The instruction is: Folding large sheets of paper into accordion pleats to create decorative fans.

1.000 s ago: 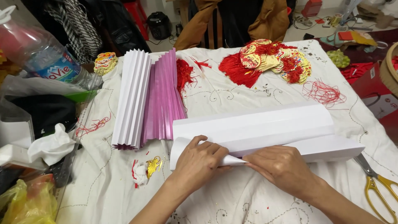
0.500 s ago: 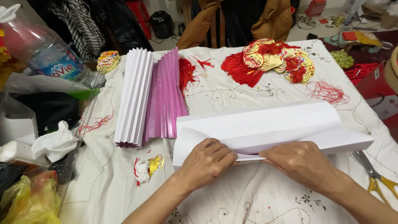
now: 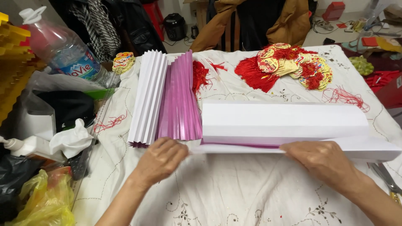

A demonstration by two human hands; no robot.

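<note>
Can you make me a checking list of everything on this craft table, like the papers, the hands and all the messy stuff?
Surface: table under a white embroidered cloth.
Job's things: long white paper sheet, partly folded, a pink layer under its near edge; pleated white paper and pleated pink paper side by side.
Clutter: red tassel ornaments, loose red threads, plastic bottle, yellow bag, scissors.
Hands: left hand and right hand press on the sheet's near edge.
Cables: one on the floor behind.
Surroundings: brown coat on a chair, black pot.
</note>
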